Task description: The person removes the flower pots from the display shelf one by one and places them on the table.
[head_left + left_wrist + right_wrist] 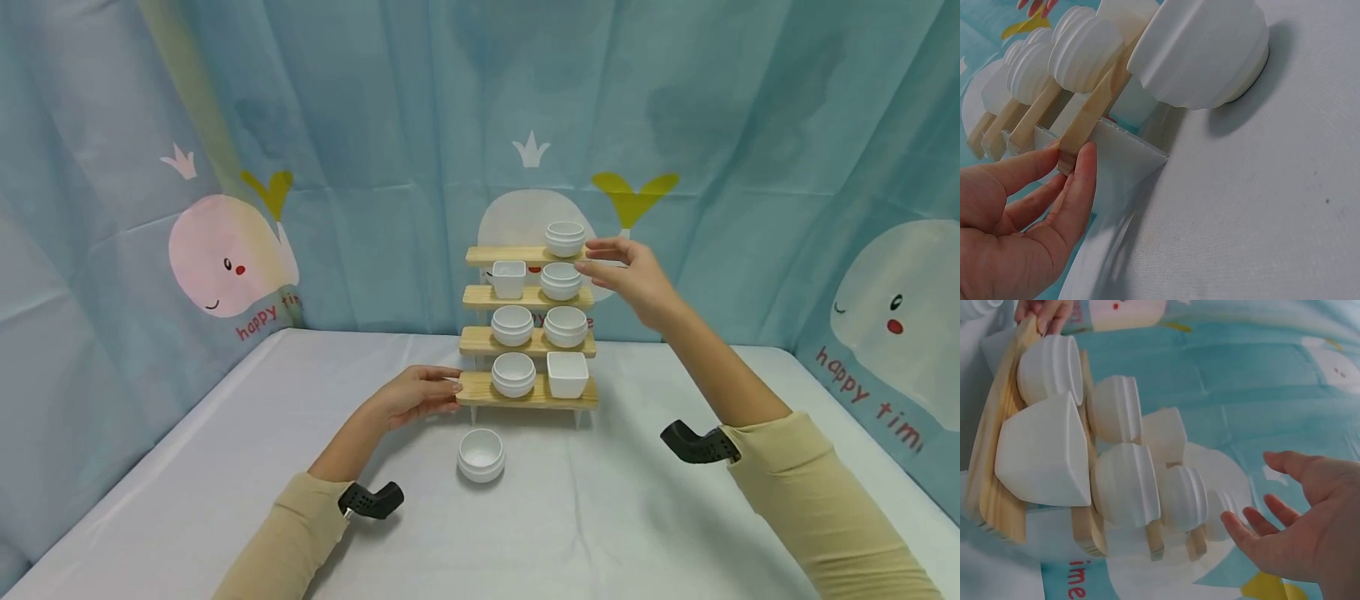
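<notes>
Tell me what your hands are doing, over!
Left hand pinches the bottom shelf end. Right hand open beside the top bowl, not touching. One bowl loose on the table. Nothing in the way.

Whale-print curtain (300,167) behind the white table (637,517).

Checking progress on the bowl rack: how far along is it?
Seven white bowls sit on the wooden rack. The right hand is open beside the top-tier bowl; the left hand steadies the bottom tier. One slot beside that bowl is empty, and one bowl on the table remains.
</notes>
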Motion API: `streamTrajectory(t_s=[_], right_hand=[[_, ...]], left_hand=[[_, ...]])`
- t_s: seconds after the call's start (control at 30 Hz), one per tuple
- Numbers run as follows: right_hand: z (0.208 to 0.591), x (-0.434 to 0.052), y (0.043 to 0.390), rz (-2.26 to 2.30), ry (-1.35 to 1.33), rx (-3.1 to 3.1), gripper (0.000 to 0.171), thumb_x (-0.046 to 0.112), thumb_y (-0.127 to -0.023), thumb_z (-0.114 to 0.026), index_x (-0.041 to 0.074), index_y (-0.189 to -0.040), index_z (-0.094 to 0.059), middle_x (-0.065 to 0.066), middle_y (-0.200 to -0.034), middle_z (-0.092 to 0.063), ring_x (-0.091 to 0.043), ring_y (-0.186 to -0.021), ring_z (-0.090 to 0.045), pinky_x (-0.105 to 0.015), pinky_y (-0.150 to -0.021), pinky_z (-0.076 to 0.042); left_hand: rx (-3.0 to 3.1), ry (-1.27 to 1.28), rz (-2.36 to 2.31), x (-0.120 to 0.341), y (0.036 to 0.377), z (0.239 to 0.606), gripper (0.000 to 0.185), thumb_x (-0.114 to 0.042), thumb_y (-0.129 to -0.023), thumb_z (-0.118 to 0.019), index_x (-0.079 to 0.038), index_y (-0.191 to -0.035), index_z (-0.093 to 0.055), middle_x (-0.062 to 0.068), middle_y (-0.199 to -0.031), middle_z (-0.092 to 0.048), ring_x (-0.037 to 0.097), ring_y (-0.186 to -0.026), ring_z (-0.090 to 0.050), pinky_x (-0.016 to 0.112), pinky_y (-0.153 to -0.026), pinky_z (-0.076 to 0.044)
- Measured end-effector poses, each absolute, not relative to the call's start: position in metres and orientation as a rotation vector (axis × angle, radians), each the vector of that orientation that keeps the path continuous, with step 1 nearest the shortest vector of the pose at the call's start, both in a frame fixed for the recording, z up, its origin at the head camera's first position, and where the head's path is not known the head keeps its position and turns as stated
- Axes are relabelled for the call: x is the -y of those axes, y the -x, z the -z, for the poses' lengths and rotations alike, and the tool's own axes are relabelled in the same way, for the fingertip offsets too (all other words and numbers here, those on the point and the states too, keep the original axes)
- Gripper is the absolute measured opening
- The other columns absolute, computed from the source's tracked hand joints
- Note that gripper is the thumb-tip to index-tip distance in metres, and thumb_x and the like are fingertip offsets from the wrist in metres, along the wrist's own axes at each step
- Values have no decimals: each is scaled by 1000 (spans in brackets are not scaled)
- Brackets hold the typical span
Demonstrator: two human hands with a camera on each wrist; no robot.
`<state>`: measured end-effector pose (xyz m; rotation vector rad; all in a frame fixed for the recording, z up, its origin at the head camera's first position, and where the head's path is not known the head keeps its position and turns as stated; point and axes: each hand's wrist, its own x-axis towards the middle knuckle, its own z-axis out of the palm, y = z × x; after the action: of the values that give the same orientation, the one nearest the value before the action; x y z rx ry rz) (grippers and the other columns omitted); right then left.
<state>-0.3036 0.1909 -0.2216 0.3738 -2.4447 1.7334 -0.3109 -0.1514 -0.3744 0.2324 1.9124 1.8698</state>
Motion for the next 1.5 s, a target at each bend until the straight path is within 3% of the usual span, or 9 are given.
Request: streamTrajectory(t_s=[0.47, 0.9, 1.5], right_hand=[[205, -186, 325, -1682, -278, 2444, 60, 16, -105, -66, -4, -156, -43, -26, -157, -43, -39, -140, -50, -46, -121, -45], [201, -190, 341, -1633, -210, 2479, 67, 21, -105, -66, -1, -161, -36, -26, -164, -36, -42, -146, -45, -48, -124, -40], [195, -186, 366, -1682, -138, 2493, 72, 24, -105, -67, 1, -163, -32, -24, -167, -32, -38, -150, -42, -42, -125, -41]], left_hand=[[-1913, -226, -1868, 150, 313, 373, 52, -1, -107, -58, 13, -154, -41, 15, -116, -68, 11, -88, -72, 22, -83, -64], [-1925, -208, -1851, 150, 314, 370, 53, -2, -107, -59, 12, -154, -41, 15, -118, -67, 11, -89, -72, 22, -83, -64], [-1909, -199, -1868, 150, 310, 371, 53, -1, -106, -59, 12, -154, -41, 13, -113, -66, 11, -87, -71, 21, -82, -64]])
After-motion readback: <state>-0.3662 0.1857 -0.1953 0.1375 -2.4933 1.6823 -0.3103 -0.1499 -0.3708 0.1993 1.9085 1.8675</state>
